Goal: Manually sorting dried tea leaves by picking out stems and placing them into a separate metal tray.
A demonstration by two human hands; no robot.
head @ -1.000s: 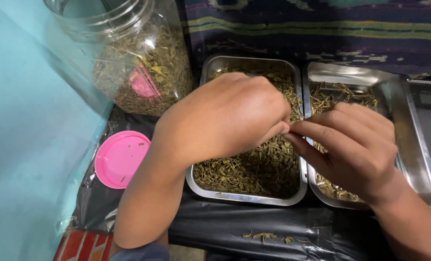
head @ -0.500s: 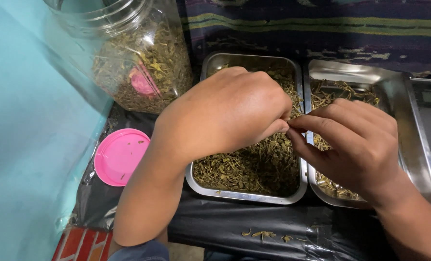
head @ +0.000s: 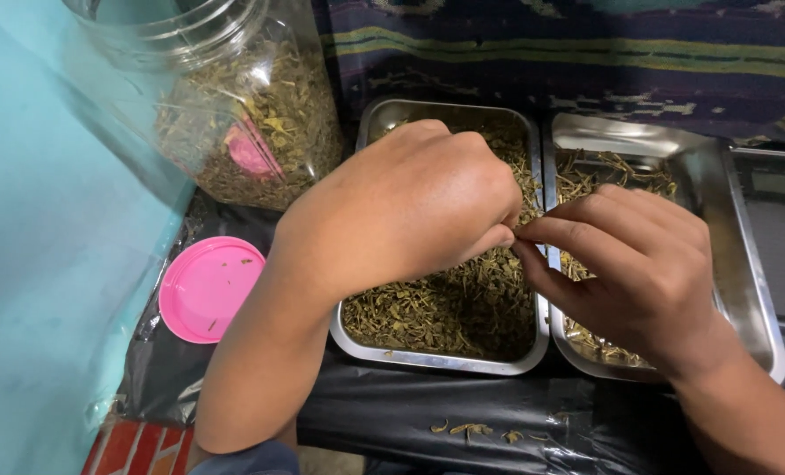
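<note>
Both hands meet in the middle of the frame, right over the seam between two steel trays. The left hand (head: 410,211) comes in from the lower left, knuckles up, fingers curled under, its thumb and fingertips pressed together at the point where they meet the other hand. The right hand (head: 639,273) reaches in from the lower right, forefinger and thumb drawn together into a pinch against the left fingertips; whatever sits between them is too small to make out, so I cannot tell what is clamped there, only that both pinches are closed and touching. Beneath the left hand lies the left tray (head: 436,359), a rounded rectangular steel pan well filled with dried green leaves and stems (head: 445,308). Just beside it, centre right, the right tray (head: 753,290) holds a thinner scatter of pale stalks (head: 604,171), much of its bottom bare and shiny. In the upper left a clear plastic jar (head: 260,132) leans on its side, packed with the same dried herb, something pink showing through its wall. Lower left, a pink lid (head: 206,286) rests flat on the black plastic sheet (head: 410,413), with a few loose crumbs of leaf (head: 467,429) along the bottom edge. A turquoise surface (head: 40,264) fills the left.
</note>
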